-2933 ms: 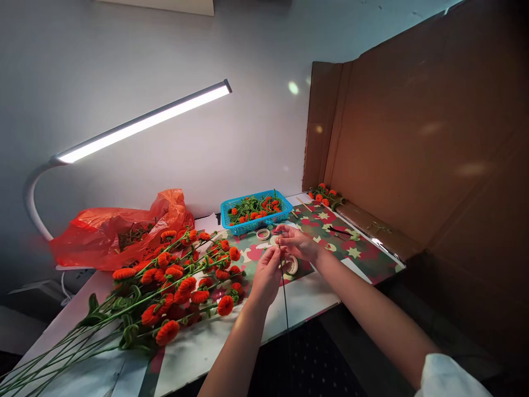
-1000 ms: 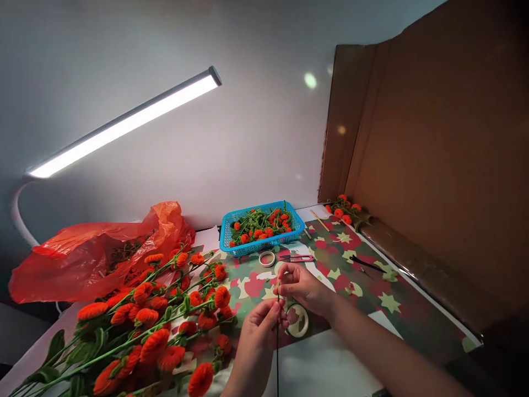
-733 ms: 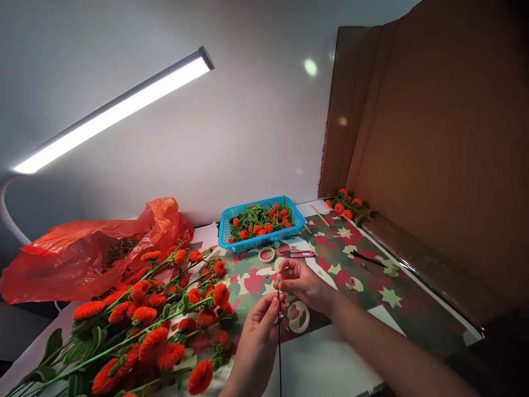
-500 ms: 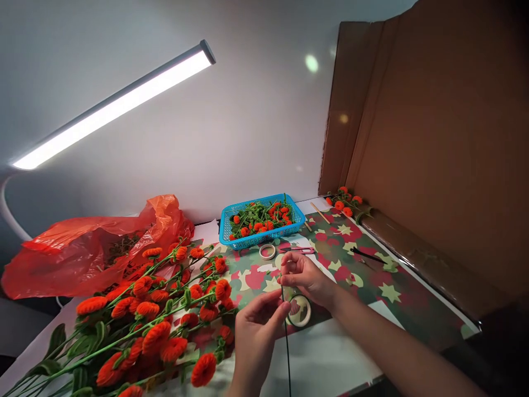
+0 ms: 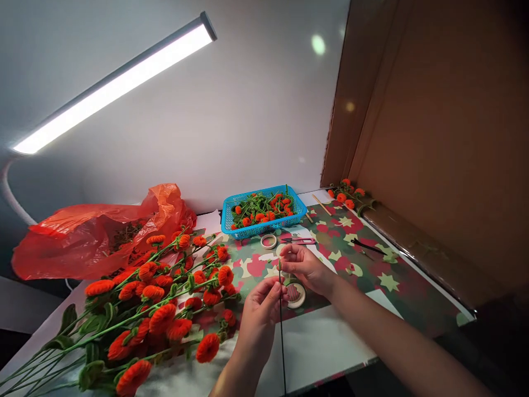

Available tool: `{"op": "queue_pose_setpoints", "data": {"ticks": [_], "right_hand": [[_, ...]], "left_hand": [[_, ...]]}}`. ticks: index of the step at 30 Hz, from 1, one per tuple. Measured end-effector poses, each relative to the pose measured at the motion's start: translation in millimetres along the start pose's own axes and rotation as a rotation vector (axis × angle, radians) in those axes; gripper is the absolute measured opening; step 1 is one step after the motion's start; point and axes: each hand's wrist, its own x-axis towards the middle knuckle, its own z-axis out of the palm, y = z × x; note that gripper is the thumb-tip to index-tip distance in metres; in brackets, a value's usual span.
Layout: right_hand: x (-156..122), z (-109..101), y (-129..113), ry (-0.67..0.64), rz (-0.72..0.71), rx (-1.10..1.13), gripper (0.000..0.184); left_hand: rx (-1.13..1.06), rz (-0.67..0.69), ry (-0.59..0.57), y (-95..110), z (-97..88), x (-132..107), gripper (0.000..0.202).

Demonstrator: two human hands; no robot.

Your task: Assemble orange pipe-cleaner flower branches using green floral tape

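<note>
My left hand (image 5: pixel 260 311) pinches a thin dark wire stem (image 5: pixel 281 336) that stands nearly upright and runs down past the table's front edge. My right hand (image 5: pixel 303 267) is closed round the top of the same stem, just above and right of the left hand. A roll of tape (image 5: pixel 296 295) lies on the table directly under the hands. The fingertips of both hands almost touch at the stem.
A pile of orange pompom flowers on green stems (image 5: pixel 165 298) lies to the left. Behind it sits a red plastic bag (image 5: pixel 91 231). A blue basket (image 5: pixel 264 209) of small flowers, a second tape roll (image 5: pixel 269 241), scissors (image 5: pixel 297 240), a patterned mat (image 5: pixel 372 264), a cardboard wall (image 5: pixel 433 138) and a lamp bar (image 5: pixel 119 82) surround the work.
The view has tilted and shifted a little. Both hands stay on the wire stem, with small finger movements around its top; the left hand has risen slightly toward the right hand.
</note>
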Motion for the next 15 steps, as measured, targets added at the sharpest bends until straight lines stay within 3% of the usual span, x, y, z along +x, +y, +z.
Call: {"op": "queue_pose_setpoints", "data": {"ticks": [3,9,15], "right_hand": [[-1.2,0.1,-0.8,-0.002,-0.02,-0.027,0.029],[-2.3,2.1,-1.2,0.001,-0.02,-0.054,0.03],[-1.9,0.4,-1.2,0.019,-0.038,-0.076,0.031]], "left_hand": [[0.036,-0.002,-0.026,-0.1,0.3,-2.9,0.023],[0.214,0.146,0.026,-2.8,-6.0,-2.3,0.021],[0.103,0.079,0.033,-1.3,-3.1,-1.6,0.025]]}}
